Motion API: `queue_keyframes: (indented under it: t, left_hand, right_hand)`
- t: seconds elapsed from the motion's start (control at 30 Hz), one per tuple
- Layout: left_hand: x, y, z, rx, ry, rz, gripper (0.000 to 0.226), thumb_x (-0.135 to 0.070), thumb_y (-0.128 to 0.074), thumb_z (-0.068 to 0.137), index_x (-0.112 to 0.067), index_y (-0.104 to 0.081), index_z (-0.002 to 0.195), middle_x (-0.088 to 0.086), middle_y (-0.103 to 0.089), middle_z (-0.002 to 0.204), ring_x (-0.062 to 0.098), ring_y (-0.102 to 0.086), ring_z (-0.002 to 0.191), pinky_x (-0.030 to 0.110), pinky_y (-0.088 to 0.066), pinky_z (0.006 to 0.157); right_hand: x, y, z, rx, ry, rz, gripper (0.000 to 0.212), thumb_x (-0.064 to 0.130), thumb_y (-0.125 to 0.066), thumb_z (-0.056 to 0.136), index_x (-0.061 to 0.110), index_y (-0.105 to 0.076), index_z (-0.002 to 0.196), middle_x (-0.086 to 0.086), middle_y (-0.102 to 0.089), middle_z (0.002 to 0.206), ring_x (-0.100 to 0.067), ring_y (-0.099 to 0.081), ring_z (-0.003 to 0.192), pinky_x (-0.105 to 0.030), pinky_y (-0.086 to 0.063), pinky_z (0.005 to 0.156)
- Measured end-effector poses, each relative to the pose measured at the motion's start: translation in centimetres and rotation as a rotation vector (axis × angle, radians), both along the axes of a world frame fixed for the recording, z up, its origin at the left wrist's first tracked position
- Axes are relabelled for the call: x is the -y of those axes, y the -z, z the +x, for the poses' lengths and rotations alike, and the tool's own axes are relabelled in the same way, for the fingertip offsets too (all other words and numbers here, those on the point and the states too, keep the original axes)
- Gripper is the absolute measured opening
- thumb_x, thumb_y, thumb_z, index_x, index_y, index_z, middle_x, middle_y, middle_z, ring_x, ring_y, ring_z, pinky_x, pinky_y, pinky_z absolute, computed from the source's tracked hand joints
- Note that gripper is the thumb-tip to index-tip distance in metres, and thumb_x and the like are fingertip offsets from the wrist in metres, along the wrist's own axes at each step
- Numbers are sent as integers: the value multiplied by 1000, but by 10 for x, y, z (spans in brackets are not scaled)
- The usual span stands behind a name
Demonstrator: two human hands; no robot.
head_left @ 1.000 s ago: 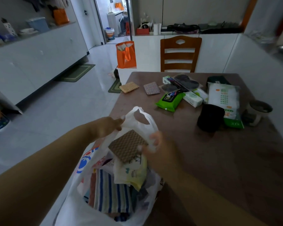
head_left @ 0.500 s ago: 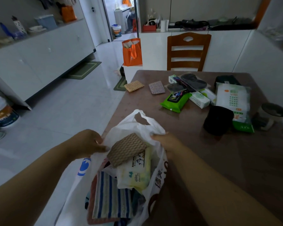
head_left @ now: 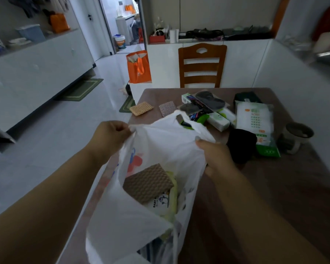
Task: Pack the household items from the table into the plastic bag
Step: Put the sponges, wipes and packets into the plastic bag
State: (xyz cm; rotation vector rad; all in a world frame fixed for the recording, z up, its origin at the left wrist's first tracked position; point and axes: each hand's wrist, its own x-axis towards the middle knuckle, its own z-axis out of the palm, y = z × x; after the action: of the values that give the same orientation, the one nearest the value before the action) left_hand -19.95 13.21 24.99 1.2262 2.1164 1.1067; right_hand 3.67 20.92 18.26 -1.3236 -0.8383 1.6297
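A white plastic bag [head_left: 160, 141] stands at the near left edge of the brown table [head_left: 274, 187]. My left hand [head_left: 111, 138] pinches its left handle, and my right hand [head_left: 215, 157] grips its right rim, holding the mouth apart. Inside lie a brown textured pad [head_left: 148, 182], a wipes pack [head_left: 164, 201] and striped cloth low down. On the table beyond lie an orange pad [head_left: 141, 108], a pinkish pad [head_left: 167, 108], a green pack [head_left: 197, 119] partly hidden by the bag, a white box [head_left: 218, 120], a black eye mask packet [head_left: 210, 101], a black roll [head_left: 241, 144] and a large white-and-green pack [head_left: 255, 122].
A wooden chair [head_left: 202, 65] stands at the table's far end. A cup-like dark object [head_left: 298, 134] sits at the right edge. An orange bag [head_left: 138, 67] stands on the floor at the far left corner of the table. White cabinets [head_left: 36, 73] line the left wall.
Both hands have lifted the bag's handles higher and pulled them up toward the table's middle. The brown pad and wipes pack have sunk deeper into the bag.
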Motion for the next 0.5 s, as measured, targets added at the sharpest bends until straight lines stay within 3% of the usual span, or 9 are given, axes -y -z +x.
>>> queue_keyframes:
  t: [0.1, 0.13, 0.2, 0.27, 0.33, 0.37, 0.43, 0.5]
  left_hand:
    - [-19, -15, 12, -85, 17, -14, 15, -30, -65, 87, -21, -70, 76, 4, -72, 77, 15, -64, 61, 22, -48, 51]
    - [-21, -19, 18, -224, 10, -20, 11, -30, -65, 86, -20, -68, 88, 4, -71, 87, 16, -65, 68, 22, -49, 55]
    - [-15, -25, 36, -607, 57, 116, 30, -30, -66, 85, -19, -61, 113, 3, -64, 105, 15, -62, 83, 22, -49, 71]
    - [3, -27, 65, -713, 423, 289, 26, -30, -60, 88, -27, -59, 114, -5, -62, 109, 3, -57, 85, 11, -42, 76]
    - [24, -23, 91, -589, 864, 32, 23, -50, -41, 93, -37, -59, 100, -14, -65, 102, -2, -57, 83, 8, -41, 76]
    - [33, -18, 97, -534, 966, -169, 40, -63, -28, 90, -37, -58, 92, -14, -65, 95, -2, -58, 81, 11, -42, 76]
    - [45, -10, 87, -509, 960, -449, 59, -74, -15, 78, -32, -57, 78, -7, -65, 85, 4, -59, 76, 18, -43, 74]
    - [56, -6, 63, -474, 849, -594, 63, -74, -16, 74, -29, -60, 73, -8, -64, 79, 3, -59, 74, 17, -43, 72]
  right_hand:
    - [-13, -17, 17, 95, 68, 114, 37, 20, -73, 79, 4, -66, 111, -17, -71, 104, -34, -68, 91, -47, -55, 86]
    - [-15, -19, 22, 131, 63, 142, 36, 20, -73, 79, 2, -66, 110, -17, -71, 103, -33, -68, 91, -44, -54, 84]
    - [-16, -20, 27, 208, 17, 173, 39, 21, -72, 80, 0, -65, 112, -14, -71, 97, -29, -67, 85, -37, -53, 75]
    - [-14, -21, 29, 293, -37, 222, 37, 24, -72, 80, 3, -67, 110, -8, -71, 89, -18, -64, 75, -28, -48, 67]
    - [-13, -25, 29, 372, -97, 318, 29, 31, -72, 79, 13, -68, 102, -5, -71, 91, -17, -64, 78, -27, -46, 69]
    - [-12, -28, 29, 401, -128, 361, 27, 37, -73, 77, 20, -65, 97, -1, -70, 91, -17, -65, 82, -26, -47, 69]
    - [-9, -34, 29, 475, -175, 446, 42, 54, -70, 69, 27, -55, 97, 10, -64, 92, -10, -61, 83, -24, -48, 65]
    - [-3, -33, 29, 587, -124, 592, 62, 69, -62, 62, 33, -47, 111, 12, -55, 105, -10, -56, 96, -21, -47, 75]
